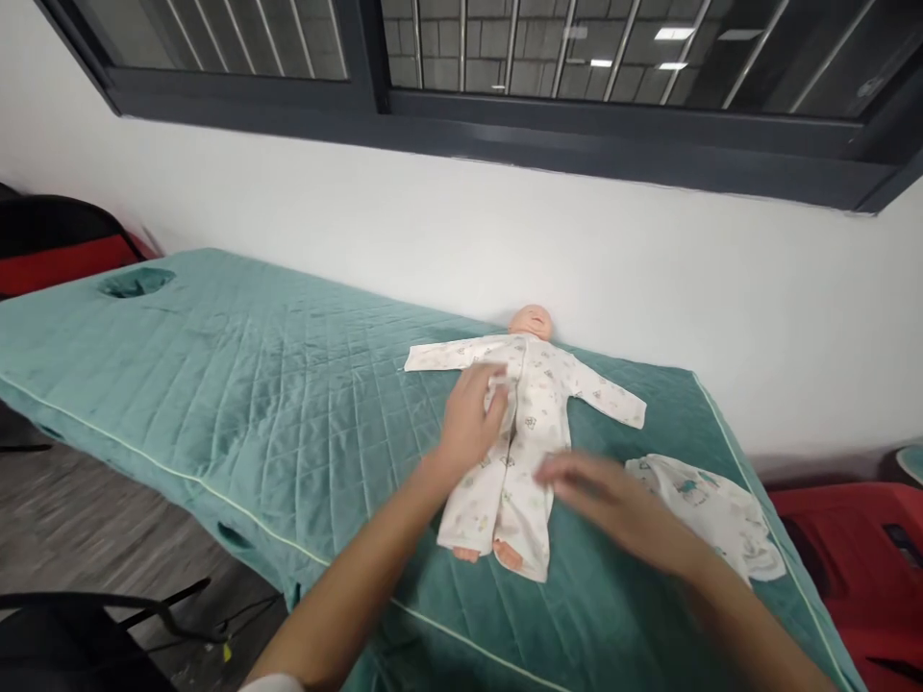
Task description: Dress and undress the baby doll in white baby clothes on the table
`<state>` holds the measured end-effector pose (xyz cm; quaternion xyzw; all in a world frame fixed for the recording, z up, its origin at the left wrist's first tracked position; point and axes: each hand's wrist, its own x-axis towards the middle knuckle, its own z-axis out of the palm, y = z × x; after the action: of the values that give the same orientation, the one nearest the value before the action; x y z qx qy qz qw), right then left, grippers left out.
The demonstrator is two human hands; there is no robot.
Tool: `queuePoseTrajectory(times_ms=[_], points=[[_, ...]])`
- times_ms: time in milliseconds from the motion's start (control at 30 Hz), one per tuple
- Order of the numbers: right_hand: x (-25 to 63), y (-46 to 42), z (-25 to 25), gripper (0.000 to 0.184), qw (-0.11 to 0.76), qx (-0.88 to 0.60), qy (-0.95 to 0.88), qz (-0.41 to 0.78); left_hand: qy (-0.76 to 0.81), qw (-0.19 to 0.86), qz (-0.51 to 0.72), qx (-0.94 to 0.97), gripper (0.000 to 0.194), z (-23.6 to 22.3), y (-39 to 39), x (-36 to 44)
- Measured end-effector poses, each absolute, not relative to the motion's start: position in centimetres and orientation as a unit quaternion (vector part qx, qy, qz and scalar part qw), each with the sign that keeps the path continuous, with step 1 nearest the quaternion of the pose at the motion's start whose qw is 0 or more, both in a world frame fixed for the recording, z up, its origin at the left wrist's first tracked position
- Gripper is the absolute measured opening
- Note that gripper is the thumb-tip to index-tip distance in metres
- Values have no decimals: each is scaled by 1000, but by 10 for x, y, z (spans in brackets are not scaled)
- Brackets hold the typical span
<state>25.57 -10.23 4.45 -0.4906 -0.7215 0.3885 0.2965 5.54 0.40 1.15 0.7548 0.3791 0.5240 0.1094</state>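
A baby doll (pixel 532 322) lies on its back on a teal quilted bed (pixel 237 384), dressed in a white printed romper (pixel 530 404) with sleeves spread out. My left hand (pixel 472 413) rests on the romper's chest, fingers curled on the front opening. My right hand (pixel 602 495) hovers flat over the romper's right leg, fingers stretched out and blurred by motion. The doll's feet show at the romper's lower end.
A second crumpled white baby garment (pixel 710 509) lies on the bed right of the doll. White wall and dark window frame behind. Red seat (pixel 858 557) at right, red and black furniture (pixel 58 250) at far left, black chair (pixel 87 634) at lower left.
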Motion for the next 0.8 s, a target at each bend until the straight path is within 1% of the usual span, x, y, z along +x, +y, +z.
queuePoseTrajectory(times_ms=[67,133,200,233,300,400,467,567,667,733,800], points=[[255,-38,29,20,423,-513,-669,331,400,152,489,760,27,17,58,82],[252,19,11,23,566,-523,-582,258,434,190,426,771,32,13,99,101],[251,62,-8,28,608,-536,-541,225,450,222,370,782,34,4,123,112],[250,76,-16,30,612,-539,-534,223,453,231,355,785,34,-1,129,116],[251,93,-29,33,592,-552,-540,231,451,230,353,787,36,-12,133,118],[254,98,-40,35,546,-573,-567,229,439,212,366,793,39,-24,129,116],[255,99,-43,33,531,-573,-588,208,439,209,363,795,41,-27,126,115],[254,104,-45,30,532,-567,-605,175,444,218,354,794,43,-29,126,113],[253,104,-47,28,540,-562,-603,172,441,221,359,792,44,-28,127,113],[253,92,-50,31,547,-561,-597,173,437,222,360,794,44,-27,128,114],[251,73,-51,38,536,-563,-608,162,431,224,354,799,43,-25,128,114]])
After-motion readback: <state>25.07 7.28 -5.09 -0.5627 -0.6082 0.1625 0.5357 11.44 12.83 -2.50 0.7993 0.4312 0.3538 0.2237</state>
